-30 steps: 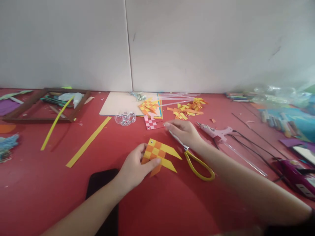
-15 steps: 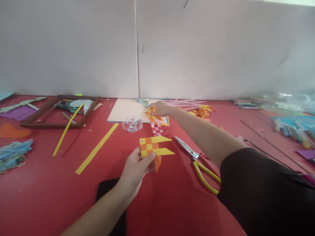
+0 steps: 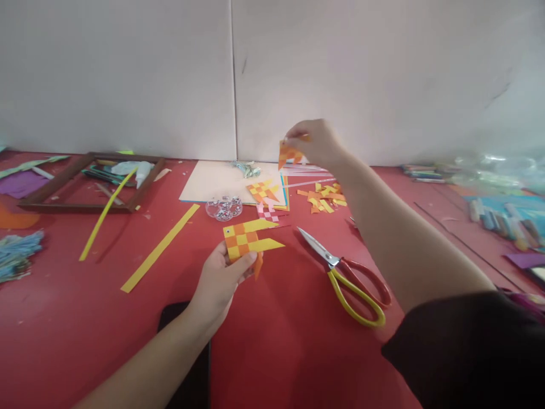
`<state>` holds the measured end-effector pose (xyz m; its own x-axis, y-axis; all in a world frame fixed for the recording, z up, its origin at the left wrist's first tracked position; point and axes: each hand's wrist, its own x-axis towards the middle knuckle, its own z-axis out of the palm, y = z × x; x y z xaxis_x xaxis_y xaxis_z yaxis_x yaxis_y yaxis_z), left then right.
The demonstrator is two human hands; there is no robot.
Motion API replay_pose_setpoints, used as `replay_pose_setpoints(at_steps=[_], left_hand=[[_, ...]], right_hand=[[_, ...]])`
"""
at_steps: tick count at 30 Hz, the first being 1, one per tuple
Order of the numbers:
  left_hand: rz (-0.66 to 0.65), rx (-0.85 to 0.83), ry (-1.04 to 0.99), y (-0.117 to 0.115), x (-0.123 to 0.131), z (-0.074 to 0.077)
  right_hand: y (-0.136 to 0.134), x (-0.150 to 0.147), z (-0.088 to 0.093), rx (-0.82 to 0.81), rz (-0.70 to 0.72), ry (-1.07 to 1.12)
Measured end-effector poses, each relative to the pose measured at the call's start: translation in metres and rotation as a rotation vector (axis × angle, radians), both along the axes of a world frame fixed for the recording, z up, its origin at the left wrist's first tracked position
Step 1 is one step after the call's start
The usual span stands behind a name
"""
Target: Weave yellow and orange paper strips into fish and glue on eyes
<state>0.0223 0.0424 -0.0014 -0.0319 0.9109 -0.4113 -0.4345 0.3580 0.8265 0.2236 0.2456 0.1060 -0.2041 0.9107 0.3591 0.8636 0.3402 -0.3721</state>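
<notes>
My left hand (image 3: 219,281) pinches a woven paper fish (image 3: 242,240) in yellow and orange, with an eye at its left corner and pointed tails to the right. Raised above the back of the table, my right hand (image 3: 317,142) grips a smaller orange woven paper fish (image 3: 290,153). Below it, another yellow-and-orange paper fish (image 3: 263,192) lies on the cream paper sheets (image 3: 208,179). A pink checked paper fish (image 3: 268,212) rests at their front edge. Orange and yellow paper scraps (image 3: 323,199) are heaped to the right.
Scissors (image 3: 332,259) with one red and one yellow handle lie right of centre. A clear dish of googly eyes (image 3: 224,208), a yellow paper strip (image 3: 159,250) and a wooden frame (image 3: 80,207) are on the left. A black phone-like object (image 3: 193,363) lies under my left forearm.
My right hand has lifted off the cream sheets, rising to the right with an orange paper fish. One fish stays on the sheets. My left hand keeps its fish, slightly more tilted.
</notes>
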Motion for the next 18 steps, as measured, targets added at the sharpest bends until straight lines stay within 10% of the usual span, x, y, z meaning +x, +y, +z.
replay_pose_setpoints(at_steps=[3,8,18], left_hand=[[-0.007,0.034,0.042,-0.001,0.000,0.000],[-0.044,0.077,0.102,-0.001,0.000,-0.002],[-0.213,0.147,0.388,-0.006,-0.003,-0.002]], right_hand=[[-0.064,0.020,0.013,0.111,0.040,0.277],[-0.154,0.017,-0.020,-0.415,0.290,0.439],[-0.178,0.015,-0.079,-0.706,0.221,0.574]])
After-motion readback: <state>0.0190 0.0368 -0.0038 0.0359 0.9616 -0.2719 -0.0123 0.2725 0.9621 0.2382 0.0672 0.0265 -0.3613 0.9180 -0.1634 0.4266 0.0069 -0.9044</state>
